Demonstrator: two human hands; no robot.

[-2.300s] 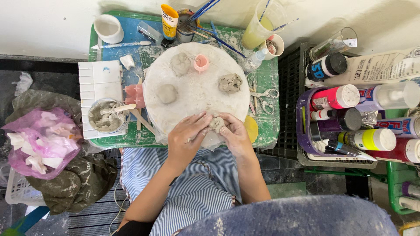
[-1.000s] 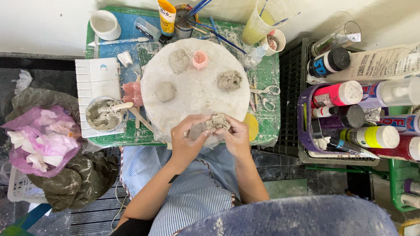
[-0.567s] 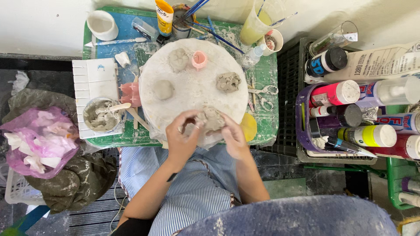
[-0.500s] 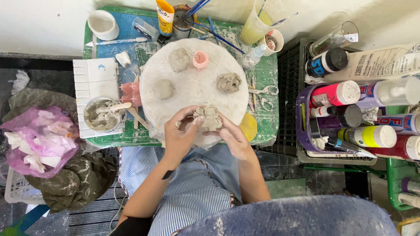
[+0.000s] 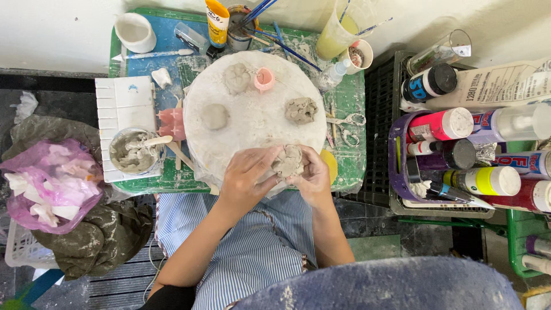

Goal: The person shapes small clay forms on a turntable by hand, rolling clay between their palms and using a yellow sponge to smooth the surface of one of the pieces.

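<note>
- We cupped a grey clay lump (image 5: 288, 161) between our left hand (image 5: 245, 181) and right hand (image 5: 313, 178), fingers closed around it.
- It sat at the near edge of the round white board (image 5: 252, 117) on the surface (image 5: 350, 103).

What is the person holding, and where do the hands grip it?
A grey clay lump, pinched between both hands: left hand on its left side, right hand on its right.

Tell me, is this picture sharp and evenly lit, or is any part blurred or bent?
Head view: soft, even light, no hard shadows or glare; the clay lump and both hands, left hand and right hand, are sharp; the blue shape at the bottom edge is blurred; the bottles at the right edge lean outward, which suggests a wide lens.
</note>
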